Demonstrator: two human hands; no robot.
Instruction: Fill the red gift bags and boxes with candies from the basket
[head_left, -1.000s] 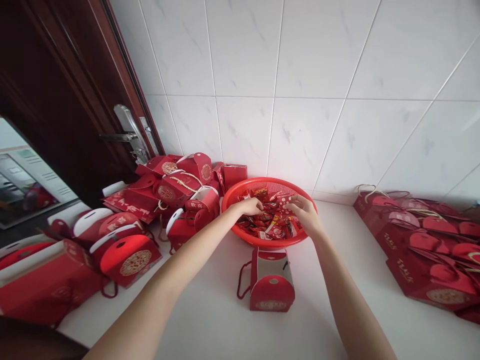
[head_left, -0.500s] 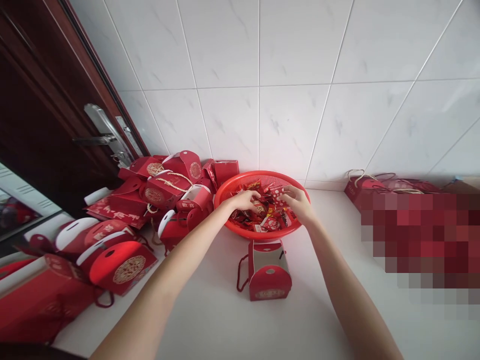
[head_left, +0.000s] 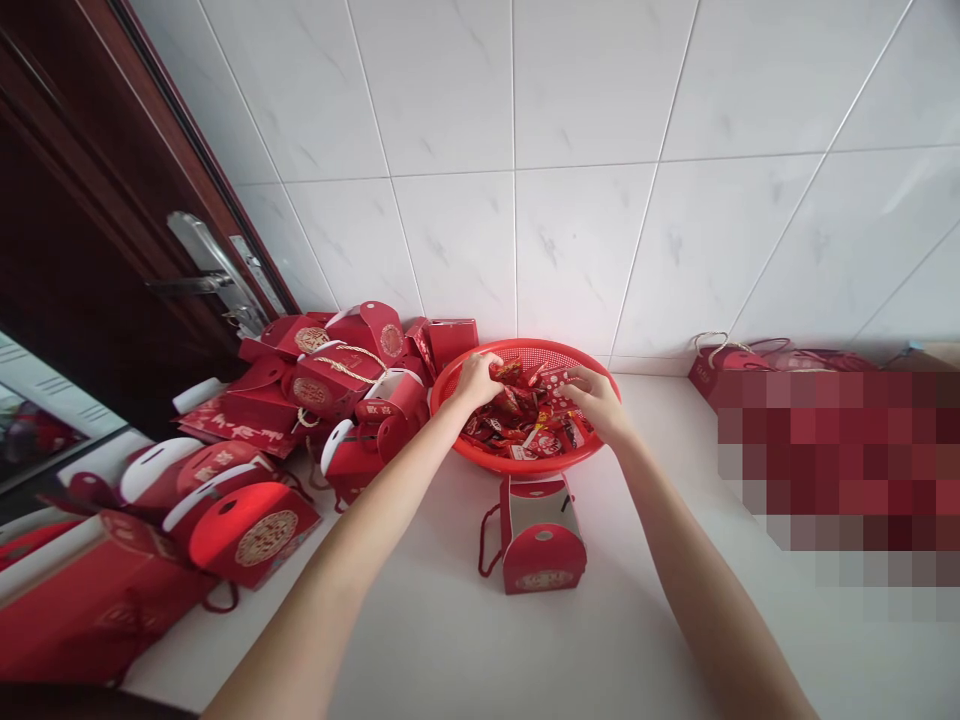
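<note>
A red plastic basket (head_left: 540, 465) holds a heap of red and gold wrapped candies (head_left: 517, 425). At its far left side my left hand (head_left: 478, 380) is closed, its fingertips pinching a wrapped candy (head_left: 508, 372). My right hand (head_left: 596, 400) is over the basket's right side, thumb and fingers closed on the edge of a red packet with white dots (head_left: 555, 381). Directly in front of the basket stands a red gift box (head_left: 544, 560) with its top open and a dark red cord handle hanging on its left.
Many red gift boxes (head_left: 259, 525) crowd the left of the white countertop (head_left: 450, 640), some with rope handles. A dark door (head_left: 82, 200) with a metal handle is beyond them. More red boxes (head_left: 720, 370) lie at the right, partly pixelated. A tiled wall (head_left: 450, 230) rises behind.
My left hand has moved up and left within the basket, from the middle of the candies toward the far left rim. My right hand has stayed almost where it was.
</note>
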